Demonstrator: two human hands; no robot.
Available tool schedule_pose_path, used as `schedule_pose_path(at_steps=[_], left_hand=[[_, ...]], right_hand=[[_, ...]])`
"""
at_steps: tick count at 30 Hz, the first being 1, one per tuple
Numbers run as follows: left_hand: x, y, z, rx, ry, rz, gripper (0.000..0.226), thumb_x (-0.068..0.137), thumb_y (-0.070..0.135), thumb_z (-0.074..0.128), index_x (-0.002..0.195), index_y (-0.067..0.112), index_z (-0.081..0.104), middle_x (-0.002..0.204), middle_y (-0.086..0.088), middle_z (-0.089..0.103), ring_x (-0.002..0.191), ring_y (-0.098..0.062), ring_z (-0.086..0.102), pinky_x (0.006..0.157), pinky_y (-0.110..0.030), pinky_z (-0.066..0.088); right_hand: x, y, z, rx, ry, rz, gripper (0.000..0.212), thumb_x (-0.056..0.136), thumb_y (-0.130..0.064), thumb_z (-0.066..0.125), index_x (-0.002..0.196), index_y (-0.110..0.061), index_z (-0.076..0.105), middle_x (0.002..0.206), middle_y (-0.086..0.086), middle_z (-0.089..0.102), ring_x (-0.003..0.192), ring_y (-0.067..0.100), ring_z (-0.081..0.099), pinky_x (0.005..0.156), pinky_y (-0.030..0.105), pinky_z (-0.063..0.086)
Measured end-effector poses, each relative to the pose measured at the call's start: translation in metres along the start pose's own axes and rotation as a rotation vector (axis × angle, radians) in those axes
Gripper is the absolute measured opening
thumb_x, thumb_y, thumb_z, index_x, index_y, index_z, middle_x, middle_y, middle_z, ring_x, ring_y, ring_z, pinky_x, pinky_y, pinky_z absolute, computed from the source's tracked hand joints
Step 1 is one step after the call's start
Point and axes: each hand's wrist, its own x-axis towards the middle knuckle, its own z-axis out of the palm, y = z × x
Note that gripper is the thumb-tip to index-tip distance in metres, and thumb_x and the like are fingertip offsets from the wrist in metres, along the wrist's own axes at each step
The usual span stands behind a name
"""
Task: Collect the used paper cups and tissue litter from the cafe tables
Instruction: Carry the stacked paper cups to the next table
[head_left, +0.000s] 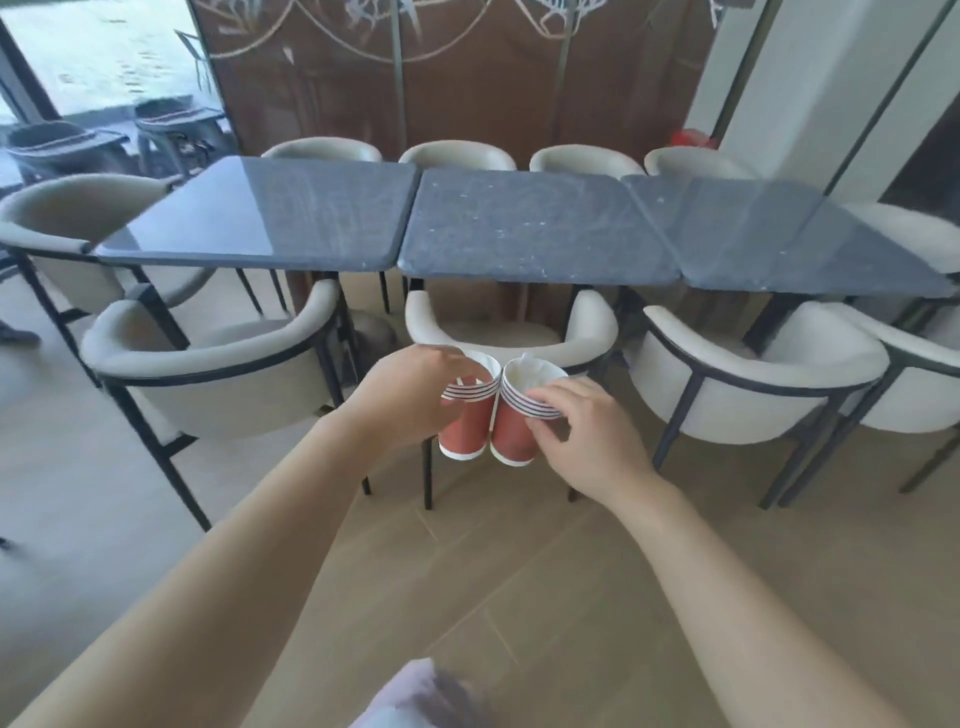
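The left hand (410, 395) was curled round the left cup (465, 431), and the right hand (587, 436) pinched the right cup (514, 436) near its striped top. Both cups were red with white tops and dark stripes. They were held up side by side, rims touching, above a pale chair (511, 343) in front of the dark tables (519, 228). Something white and crumpled, most likely tissue (530, 371), sat inside the right cup. The picking up looked mostly done here, as no other cup or tissue showed on the table tops. What was left, I think, was carrying the cups to a bin — none was in sight. No words or brand could be read on the cups — only stripes.
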Motion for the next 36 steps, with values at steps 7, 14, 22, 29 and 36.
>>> schedule_pose_path(at_steps=[7,14,22,29,36], left_hand=[[0.16,0.071,0.07,-0.043,-0.085,0.153,0.041,0.077,0.011,0.054,0.108,0.035,0.064,0.103,0.009,0.065,0.097,-0.018,0.06,0.079,-0.037,0.051],[0.347,0.193,0.148,-0.135,-0.013,0.519,0.037,0.077,0.003,0.052,0.105,0.024,0.065,0.105,0.006,0.066,0.094,-0.009,0.056,0.084,-0.009,0.037],[0.501,0.338,0.249,-0.267,-0.119,0.792,0.04,0.079,0.004,0.058,0.111,0.027,0.063,0.109,0.003,0.068,0.097,-0.022,0.063,0.071,-0.03,0.052],[0.61,0.482,0.348,-0.296,-0.143,0.905,0.035,0.084,0.012,0.053,0.105,0.039,0.049,0.116,0.02,0.045,0.09,-0.004,0.052,0.059,-0.018,0.039],[0.719,0.636,0.414,-0.339,-0.108,0.934,0.036,0.074,0.015,0.041,0.103,0.036,0.05,0.107,0.015,0.053,0.087,-0.006,0.052,0.054,-0.025,0.05]], right_hand=[[0.031,0.146,-0.051,-0.067,0.058,0.116,0.021,0.081,-0.015,0.064,0.101,-0.019,0.067,0.093,-0.003,0.066,0.09,0.017,0.054,0.069,0.028,0.046],[0.047,0.319,-0.149,-0.256,0.169,0.348,0.021,0.08,-0.013,0.064,0.101,-0.017,0.067,0.096,-0.002,0.067,0.094,0.021,0.055,0.076,0.028,0.043],[0.016,0.483,-0.235,-0.304,0.355,0.618,0.025,0.077,-0.01,0.068,0.101,-0.017,0.068,0.098,-0.004,0.068,0.093,0.016,0.055,0.075,0.009,0.03],[-0.019,0.642,-0.318,-0.344,0.37,0.682,0.025,0.077,-0.009,0.069,0.1,-0.019,0.067,0.097,-0.007,0.066,0.092,0.015,0.056,0.074,0.019,0.041],[-0.042,0.802,-0.435,-0.332,0.337,0.7,0.023,0.08,-0.01,0.066,0.101,-0.019,0.067,0.1,-0.007,0.065,0.094,0.017,0.059,0.072,0.027,0.048]])
